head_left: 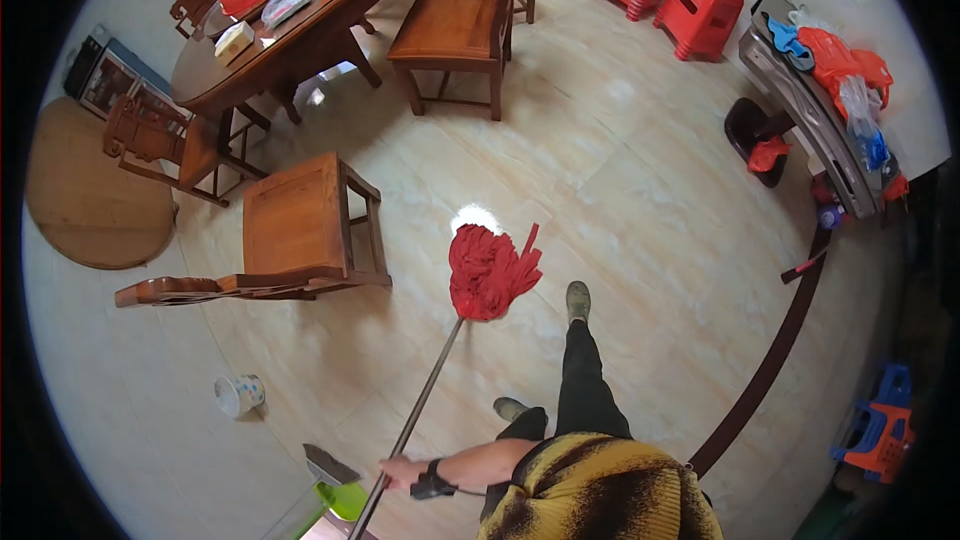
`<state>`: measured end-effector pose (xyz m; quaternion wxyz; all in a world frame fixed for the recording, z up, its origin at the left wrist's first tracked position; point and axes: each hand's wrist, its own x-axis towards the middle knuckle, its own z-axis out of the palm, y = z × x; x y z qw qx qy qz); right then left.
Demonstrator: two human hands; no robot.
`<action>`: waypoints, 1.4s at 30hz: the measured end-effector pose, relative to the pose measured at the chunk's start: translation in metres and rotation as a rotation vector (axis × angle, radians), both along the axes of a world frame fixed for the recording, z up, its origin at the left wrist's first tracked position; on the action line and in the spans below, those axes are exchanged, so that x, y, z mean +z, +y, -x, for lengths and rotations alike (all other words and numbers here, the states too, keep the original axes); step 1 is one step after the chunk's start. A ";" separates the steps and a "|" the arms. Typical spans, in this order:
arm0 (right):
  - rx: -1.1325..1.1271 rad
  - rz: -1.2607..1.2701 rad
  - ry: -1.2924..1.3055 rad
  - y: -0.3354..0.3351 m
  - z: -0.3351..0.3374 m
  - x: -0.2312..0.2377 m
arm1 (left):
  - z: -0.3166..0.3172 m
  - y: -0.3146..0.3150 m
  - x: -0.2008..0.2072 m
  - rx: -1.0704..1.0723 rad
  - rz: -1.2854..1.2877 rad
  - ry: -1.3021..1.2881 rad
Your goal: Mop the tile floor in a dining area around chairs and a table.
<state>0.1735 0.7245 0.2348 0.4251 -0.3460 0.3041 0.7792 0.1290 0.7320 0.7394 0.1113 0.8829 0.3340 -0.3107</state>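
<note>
A mop with a red cloth-strip head rests on the tiled floor, ahead and to the left of my feet. Its thin metal handle slants from the head down to the lower edge. My left hand is wrapped round this handle, well up from the head, with a black band on the wrist. My right hand does not show. Close to my left hand, a green dustpan and a broom with a grey head are partly cut off below.
A wooden chair stands left of the mop head, another chair farther off by a round table. A small bucket is at the left. Red stools and a cluttered grey stand are at the right.
</note>
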 end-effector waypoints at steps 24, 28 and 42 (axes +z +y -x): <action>-0.211 0.241 -1.230 0.057 -0.735 -0.212 | -0.459 -0.025 -0.382 0.224 -0.063 -0.444; -0.266 0.085 -1.319 0.031 -0.896 -0.236 | -0.594 -0.011 -0.413 -0.019 -0.128 -0.467; -0.750 0.113 -1.085 -0.047 -0.952 -0.125 | -0.712 0.076 -0.294 -0.707 -0.223 -0.347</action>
